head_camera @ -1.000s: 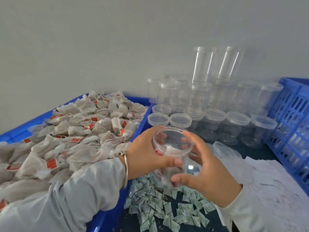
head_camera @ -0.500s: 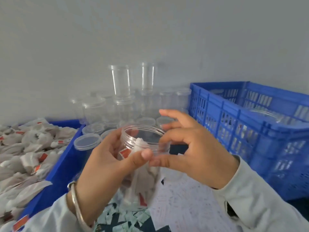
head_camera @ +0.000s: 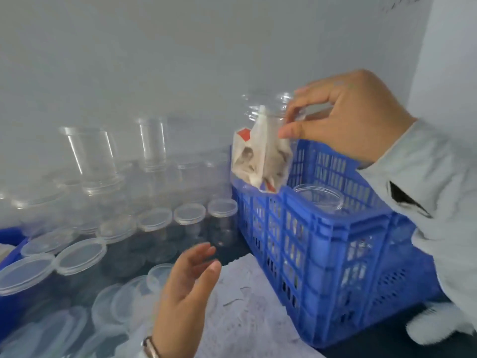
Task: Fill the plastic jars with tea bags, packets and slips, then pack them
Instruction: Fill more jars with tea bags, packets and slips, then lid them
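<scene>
Jar of tea bags pinched by right hand above crate; left hand spread.

Jar in right hand: walls motion-blurred, I can't trace its rim or count the bags inside. Right sleeve cut by right edge. Left hand smeared, wrist cut at bottom edge. Crate contents hidden behind slats. Lids lower left cut off, blurred.

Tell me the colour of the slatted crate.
Blue; the crate shows in the head view.
</scene>
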